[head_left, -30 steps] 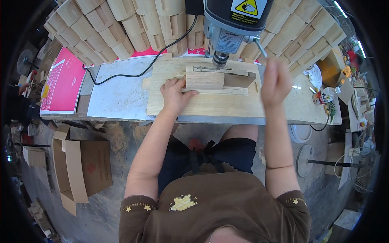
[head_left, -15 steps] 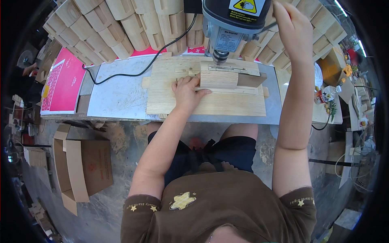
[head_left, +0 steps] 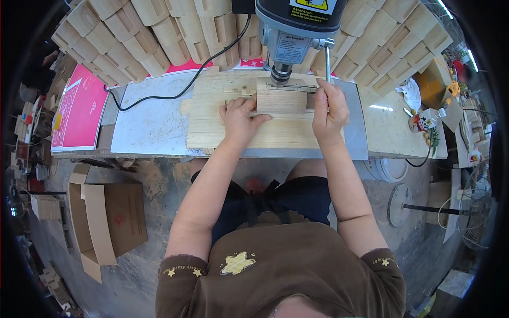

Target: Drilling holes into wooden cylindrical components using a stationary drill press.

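Observation:
A bench drill (head_left: 291,45) with a grey head stands at the back of the table. Its chuck (head_left: 281,73) is down at the far edge of a pale wooden block (head_left: 281,100), which has a slotted metal strip (head_left: 291,87) along its far side. The block rests on a flat wooden board (head_left: 212,127). My left hand (head_left: 241,119) grips the block's left end, thumb along its near edge. Closed round the low end of the drill's feed lever (head_left: 328,61) is my right hand (head_left: 331,108). The drill tip is too small to make out.
Stacked rounded wooden blocks (head_left: 185,32) line the back. A black cable (head_left: 201,69) crosses the metal sheet (head_left: 143,122). Pink printed sheets (head_left: 79,114) lie at left, a bottle (head_left: 424,122) at right. On the floor are an open cardboard box (head_left: 116,212) and a white bucket (head_left: 389,169).
My right hand has swung down and toward me with the feed lever, and the chuck sits lower against the block. My left hand stays at the block's left end.

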A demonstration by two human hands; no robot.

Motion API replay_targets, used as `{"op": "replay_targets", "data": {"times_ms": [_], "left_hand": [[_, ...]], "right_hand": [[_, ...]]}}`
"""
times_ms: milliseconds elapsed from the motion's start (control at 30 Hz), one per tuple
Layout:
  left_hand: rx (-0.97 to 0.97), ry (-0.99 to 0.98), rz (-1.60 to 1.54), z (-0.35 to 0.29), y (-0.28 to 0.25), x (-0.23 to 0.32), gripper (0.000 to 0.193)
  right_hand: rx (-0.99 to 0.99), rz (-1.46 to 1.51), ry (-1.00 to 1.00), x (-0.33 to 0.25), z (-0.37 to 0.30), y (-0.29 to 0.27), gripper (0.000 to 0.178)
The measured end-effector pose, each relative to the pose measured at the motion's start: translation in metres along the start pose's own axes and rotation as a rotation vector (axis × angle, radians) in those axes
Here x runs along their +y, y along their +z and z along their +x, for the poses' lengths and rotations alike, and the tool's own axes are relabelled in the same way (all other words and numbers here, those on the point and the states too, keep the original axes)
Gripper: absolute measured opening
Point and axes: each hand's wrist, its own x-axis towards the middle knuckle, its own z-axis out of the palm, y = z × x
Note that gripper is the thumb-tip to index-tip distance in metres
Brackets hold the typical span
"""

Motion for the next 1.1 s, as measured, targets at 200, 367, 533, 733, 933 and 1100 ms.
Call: {"op": "replay_targets", "data": {"times_ms": [200, 367, 533, 733, 933, 1100], "left_hand": [[0.001, 0.001, 0.005, -0.003, 0.002, -0.002, 0.056], [-0.009, -0.013, 0.025, -0.003, -0.001, -0.001, 0.056], [-0.056, -0.076, -0.073, 0.0, -0.001, 0.003, 0.059], [0.034, -0.14, -0.191, 0.003, 0.006, 0.007, 0.054], [0.049, -0.045, -0.378, 0.003, 0.006, -0.004, 0.047], [0.096, 0.111, -0.431, -0.025, -0.034, -0.011, 0.044]], "right_hand": [[-0.038, -0.025, -0.049, -0.003, 0.004, -0.009, 0.012], [-0.02, -0.062, 0.016, -0.033, 0.08, -0.032, 0.013], [-0.096, -0.259, 0.17, 0.003, 0.182, -0.003, 0.034], [-0.356, 0.076, 0.371, 0.026, 0.162, -0.011, 0.039], [-0.848, -0.132, 0.235, 0.052, 0.033, -0.039, 0.046], [-0.821, 0.09, 0.425, 0.017, -0.004, -0.053, 0.032]]}}
